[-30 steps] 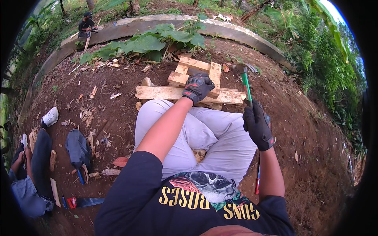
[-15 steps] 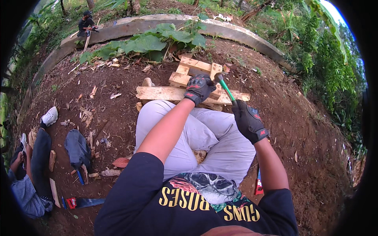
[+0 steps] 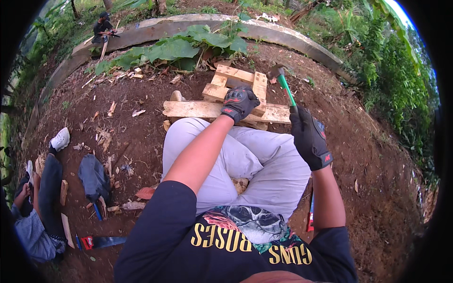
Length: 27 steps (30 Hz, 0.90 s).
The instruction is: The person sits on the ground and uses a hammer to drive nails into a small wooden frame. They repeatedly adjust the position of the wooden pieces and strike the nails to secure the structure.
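- Closest to me, a red-handled tool [image 3: 310, 222] lies on the soil [image 3: 373, 198], mostly tucked behind the worker's right forearm; I can't make out its full shape.
- The gloved right hand [image 3: 310, 139] is curled tight around the green handle of a hammer [image 3: 284, 86], the handle's lower end lost inside the fist. The hammer's head is clear of the wood, just right of the frame.
- A long pale board [image 3: 188, 110] runs crosswise beyond the grey trousers [image 3: 203, 153], its middle covered by the other hand and glove.
- That gloved left hand [image 3: 240, 102] rests knuckles up at the near edge of a small wooden frame [image 3: 259, 88], fingers bent under; whether they pinch anything I can't tell. The frame sits over the board, right of the board's middle, its near side partly hidden.
- Off left, a saw [image 3: 108, 242] with a red handle lies on the soil near a seated person [image 3: 35, 233], who is cut off by the dark rim.
- Farther, broad leaves [image 3: 174, 49] hide part of a low concrete wall [image 3: 278, 33].
- Farthest, another person [image 3: 102, 29] sits by the wall, the thing in hand too small to identify.
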### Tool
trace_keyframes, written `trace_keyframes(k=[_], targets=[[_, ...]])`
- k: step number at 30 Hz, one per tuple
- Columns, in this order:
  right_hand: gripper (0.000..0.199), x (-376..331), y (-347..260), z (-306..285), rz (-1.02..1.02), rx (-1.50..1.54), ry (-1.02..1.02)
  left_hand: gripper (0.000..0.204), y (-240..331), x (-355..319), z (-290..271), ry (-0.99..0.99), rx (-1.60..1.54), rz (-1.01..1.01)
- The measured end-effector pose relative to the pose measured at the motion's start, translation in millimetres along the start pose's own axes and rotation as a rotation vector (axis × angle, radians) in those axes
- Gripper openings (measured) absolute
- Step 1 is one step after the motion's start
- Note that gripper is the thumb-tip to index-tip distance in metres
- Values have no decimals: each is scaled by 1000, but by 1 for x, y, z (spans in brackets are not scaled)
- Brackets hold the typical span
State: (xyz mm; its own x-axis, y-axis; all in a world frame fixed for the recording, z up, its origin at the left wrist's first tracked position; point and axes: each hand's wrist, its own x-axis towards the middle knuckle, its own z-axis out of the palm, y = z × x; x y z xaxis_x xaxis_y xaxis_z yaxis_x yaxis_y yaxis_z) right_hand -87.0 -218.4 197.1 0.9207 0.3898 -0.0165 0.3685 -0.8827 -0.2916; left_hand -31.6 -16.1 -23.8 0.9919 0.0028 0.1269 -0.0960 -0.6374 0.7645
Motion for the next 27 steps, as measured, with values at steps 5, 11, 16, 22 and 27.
trace_keyframes(k=[5,11,16,22,27], targets=[[31,-11,4,24,13,71,238,24,11,5,2,-44,-3,-11],[34,-7,1,11,149,126,-33,27,2,4,-5,-58,32,-8],[33,-20,-11,6,185,373,65,32,-5,4,-11,-98,-80,20],[33,-27,3,16,393,360,-368,45,-22,33,-23,94,200,-58],[37,-20,-7,2,257,533,-50,43,-18,32,3,-2,413,-187]])
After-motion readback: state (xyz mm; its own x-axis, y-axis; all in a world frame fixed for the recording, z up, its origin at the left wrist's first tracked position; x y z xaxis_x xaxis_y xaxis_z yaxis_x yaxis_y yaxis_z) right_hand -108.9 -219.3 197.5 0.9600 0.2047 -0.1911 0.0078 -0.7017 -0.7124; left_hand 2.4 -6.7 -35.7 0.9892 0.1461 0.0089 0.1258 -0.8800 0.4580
